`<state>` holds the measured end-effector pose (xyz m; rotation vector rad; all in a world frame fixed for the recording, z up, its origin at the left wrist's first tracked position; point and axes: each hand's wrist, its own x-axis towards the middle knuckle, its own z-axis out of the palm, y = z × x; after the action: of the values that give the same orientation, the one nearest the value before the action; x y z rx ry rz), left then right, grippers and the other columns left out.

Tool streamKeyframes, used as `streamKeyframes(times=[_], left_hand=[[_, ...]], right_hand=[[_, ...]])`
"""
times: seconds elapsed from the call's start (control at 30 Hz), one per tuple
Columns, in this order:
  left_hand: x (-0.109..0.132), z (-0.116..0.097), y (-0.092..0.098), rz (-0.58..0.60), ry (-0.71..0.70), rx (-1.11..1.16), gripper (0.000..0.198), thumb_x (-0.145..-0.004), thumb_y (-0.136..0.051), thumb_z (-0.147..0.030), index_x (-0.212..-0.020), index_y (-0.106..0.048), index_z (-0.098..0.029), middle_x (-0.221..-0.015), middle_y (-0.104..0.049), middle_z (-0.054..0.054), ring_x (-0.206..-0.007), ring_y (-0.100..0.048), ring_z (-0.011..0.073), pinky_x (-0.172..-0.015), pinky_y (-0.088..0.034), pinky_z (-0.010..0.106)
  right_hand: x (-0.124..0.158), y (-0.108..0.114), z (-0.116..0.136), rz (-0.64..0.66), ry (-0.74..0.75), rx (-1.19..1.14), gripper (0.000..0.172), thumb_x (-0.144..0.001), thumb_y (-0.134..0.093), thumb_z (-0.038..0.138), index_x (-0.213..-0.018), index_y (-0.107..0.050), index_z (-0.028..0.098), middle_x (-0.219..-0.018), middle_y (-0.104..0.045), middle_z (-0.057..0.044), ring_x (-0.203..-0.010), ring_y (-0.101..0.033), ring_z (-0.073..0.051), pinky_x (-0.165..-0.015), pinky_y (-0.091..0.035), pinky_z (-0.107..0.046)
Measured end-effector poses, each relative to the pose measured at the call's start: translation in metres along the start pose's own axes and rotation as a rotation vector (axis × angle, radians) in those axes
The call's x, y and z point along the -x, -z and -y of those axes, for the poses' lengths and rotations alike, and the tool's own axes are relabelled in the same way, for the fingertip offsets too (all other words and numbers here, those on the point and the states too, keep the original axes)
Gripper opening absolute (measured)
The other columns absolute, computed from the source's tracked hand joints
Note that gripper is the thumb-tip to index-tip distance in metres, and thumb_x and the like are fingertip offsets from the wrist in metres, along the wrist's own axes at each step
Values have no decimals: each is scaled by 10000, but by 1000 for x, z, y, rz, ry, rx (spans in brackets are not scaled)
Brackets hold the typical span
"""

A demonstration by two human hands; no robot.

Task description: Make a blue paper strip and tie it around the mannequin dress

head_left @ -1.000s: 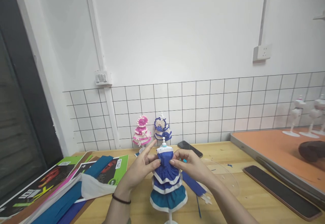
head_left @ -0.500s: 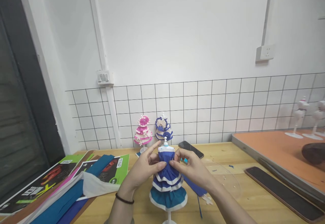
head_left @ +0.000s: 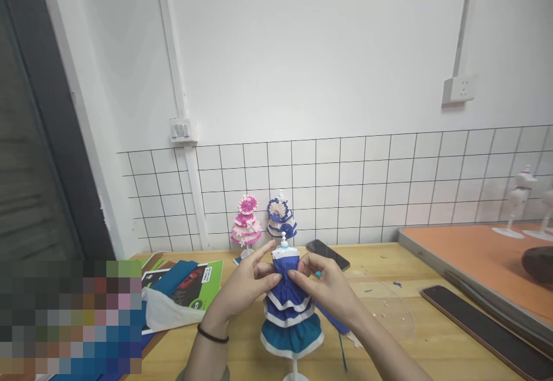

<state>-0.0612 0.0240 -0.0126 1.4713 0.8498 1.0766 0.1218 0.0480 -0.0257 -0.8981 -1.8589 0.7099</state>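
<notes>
A small white mannequin wearing a tiered blue paper dress stands on a thin stand near the front edge of the wooden table. My left hand pinches the dress at the waist from the left, index finger raised. From the right, my right hand pinches the same spot, fingers curled; a small turquoise scrap shows between its fingers.
Two finished paper dresses, one pink and one blue-and-cream, stand by the tiled wall. A phone lies behind my right hand. Blue and white crepe paper lies left. A clear plastic dome, a dark strip and an orange board are right.
The view has drifted slightly left, so things sit a little further right in frame. Both hands stay pinched on the dress waist with only small finger shifts.
</notes>
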Motion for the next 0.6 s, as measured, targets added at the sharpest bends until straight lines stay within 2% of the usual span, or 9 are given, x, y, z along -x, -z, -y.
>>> streamKeyframes(times=[0.2, 0.4, 0.6], left_hand=[[-1, -2, -2, -22, 19, 13, 841, -700, -699, -319, -1385, -247, -139, -750, -649, 18, -728, -580, 153, -681, -429, 273], [-2, 0, -3, -54, 14, -17, 807, -694, -705, -279, -1369, -286, -133, -685, -619, -18, -713, -571, 130, -660, -425, 241], [-5, 1, -4, -66, 19, 2, 845, -664, -732, -271, -1369, -287, -133, -768, -667, 28, -825, -600, 187, -722, -451, 290]], right_hand=[[1, -5, 0, -35, -3, 34, 210, -742, -578, 322, -619, -475, 188, -608, -530, 12, -602, -500, -142, -564, -389, -242], [2, -5, 2, -38, -6, 47, 185, -735, -575, 302, -629, -474, 189, -609, -533, 17, -597, -503, -139, -557, -387, -236], [1, -3, 0, 6, -44, -13, 154, -716, -591, 283, -648, -497, 181, -620, -544, 10, -605, -512, -140, -555, -400, -235]])
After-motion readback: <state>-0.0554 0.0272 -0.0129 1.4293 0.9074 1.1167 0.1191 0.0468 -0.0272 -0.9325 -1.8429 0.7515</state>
